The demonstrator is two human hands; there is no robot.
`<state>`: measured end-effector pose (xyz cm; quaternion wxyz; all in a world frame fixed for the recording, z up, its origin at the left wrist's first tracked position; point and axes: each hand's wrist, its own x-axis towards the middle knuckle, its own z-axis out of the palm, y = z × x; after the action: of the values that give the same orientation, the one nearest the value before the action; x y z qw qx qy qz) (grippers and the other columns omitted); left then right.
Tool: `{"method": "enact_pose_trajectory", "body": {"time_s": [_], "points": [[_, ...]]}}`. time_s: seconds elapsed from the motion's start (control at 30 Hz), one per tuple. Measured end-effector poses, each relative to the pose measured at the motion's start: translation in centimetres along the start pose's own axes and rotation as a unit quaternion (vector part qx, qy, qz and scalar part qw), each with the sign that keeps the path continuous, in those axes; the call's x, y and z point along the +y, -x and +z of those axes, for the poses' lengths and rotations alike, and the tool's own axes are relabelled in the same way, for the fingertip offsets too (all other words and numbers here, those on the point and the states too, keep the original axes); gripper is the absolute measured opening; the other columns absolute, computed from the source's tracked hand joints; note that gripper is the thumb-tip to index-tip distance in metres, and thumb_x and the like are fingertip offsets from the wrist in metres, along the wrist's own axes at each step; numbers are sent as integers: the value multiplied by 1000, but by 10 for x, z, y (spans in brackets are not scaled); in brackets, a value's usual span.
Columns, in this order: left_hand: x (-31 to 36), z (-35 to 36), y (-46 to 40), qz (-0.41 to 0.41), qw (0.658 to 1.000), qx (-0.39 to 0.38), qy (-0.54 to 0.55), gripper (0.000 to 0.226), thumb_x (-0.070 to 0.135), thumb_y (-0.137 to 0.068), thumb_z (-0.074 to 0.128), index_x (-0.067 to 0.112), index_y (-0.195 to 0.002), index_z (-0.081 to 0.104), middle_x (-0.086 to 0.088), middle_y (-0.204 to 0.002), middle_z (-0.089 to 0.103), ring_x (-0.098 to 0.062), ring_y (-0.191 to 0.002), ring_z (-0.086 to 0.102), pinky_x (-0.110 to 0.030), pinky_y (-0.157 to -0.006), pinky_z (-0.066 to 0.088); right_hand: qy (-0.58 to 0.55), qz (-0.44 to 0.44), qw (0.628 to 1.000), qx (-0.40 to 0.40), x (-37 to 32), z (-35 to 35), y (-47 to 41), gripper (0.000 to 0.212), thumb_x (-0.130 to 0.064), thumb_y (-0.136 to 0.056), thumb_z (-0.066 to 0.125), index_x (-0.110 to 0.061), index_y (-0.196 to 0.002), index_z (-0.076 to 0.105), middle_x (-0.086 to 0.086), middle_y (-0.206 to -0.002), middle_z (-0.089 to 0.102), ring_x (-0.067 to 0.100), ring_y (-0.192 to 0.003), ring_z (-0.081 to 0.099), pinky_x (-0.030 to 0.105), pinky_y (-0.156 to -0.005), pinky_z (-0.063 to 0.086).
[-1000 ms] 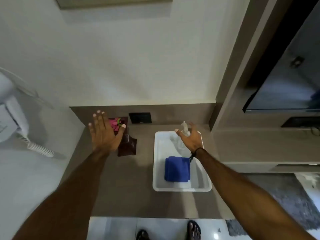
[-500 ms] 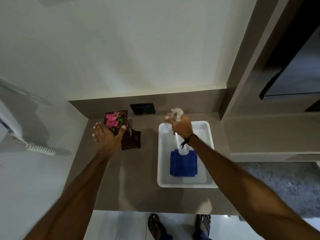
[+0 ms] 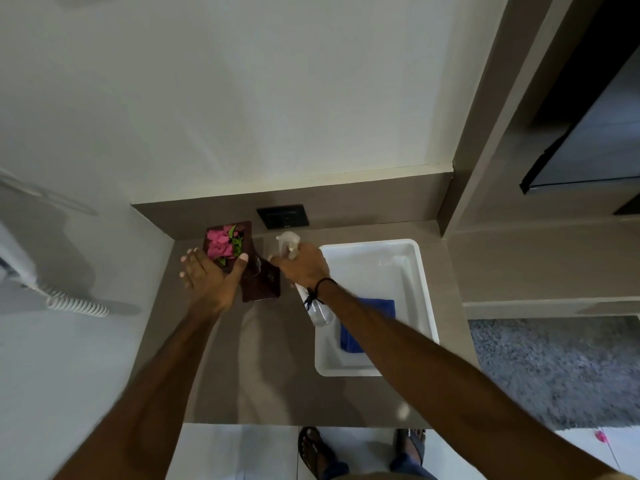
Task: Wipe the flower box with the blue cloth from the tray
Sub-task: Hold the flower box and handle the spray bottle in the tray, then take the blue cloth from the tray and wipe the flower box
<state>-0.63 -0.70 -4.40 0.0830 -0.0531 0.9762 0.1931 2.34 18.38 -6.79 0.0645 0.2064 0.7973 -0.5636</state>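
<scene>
The dark brown flower box [image 3: 261, 282] with pink flowers and green leaves stands at the back left of the brown counter. My left hand [image 3: 207, 280] lies open against its left side, thumb near the flowers. My right hand [image 3: 301, 266] is shut on a clear spray bottle [image 3: 318, 311] with a white nozzle, held just right of the box, nozzle towards it. The folded blue cloth [image 3: 367, 322] lies in the white tray [image 3: 420, 292], partly hidden by my right forearm.
A black wall socket [image 3: 283, 216] sits on the backsplash behind the box. A white hair dryer with a coiled cord [image 3: 74, 304] hangs at the left. A brown cabinet wall [image 3: 485, 140] and dark screen stand at the right. My sandalled feet show below the counter's edge.
My right hand took the spray bottle out of the tray and carried it left to the flower box. My left hand lowered onto the box's left side.
</scene>
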Motion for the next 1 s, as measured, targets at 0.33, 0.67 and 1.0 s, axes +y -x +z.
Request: {"method": "enact_pose_trajectory", "body": {"time_s": [0.33,0.67,1.0], "points": [[1,5,-3,-1,1000,14,16,120,79,-74,35,0,-155,-3,-21,-167,-4,-33,-155,-9,-46,-120,-9,-134,-6,980,147,40,-94,-21,33,-36,-94,64,-4,-92,71,22,-91,75,20,-67,64,30,-58,54],[0,4,-3,2,1000,-1,1,116,78,-78,35,2,-155,-6,-19,-167,-9,-32,-154,-13,-46,-120,-11,-34,-12,987,154,74,-112,-8,29,-36,-91,66,-15,-111,68,0,-94,69,18,-93,66,39,-92,53],[0,2,-3,0,1000,-9,-7,120,83,-76,32,3,-156,-8,-18,-167,-11,-33,-154,-14,-46,-119,-11,129,92,987,5,145,-92,70,86,-47,-63,88,-19,-131,45,3,-131,56,23,-122,56,40,-101,53]]}}
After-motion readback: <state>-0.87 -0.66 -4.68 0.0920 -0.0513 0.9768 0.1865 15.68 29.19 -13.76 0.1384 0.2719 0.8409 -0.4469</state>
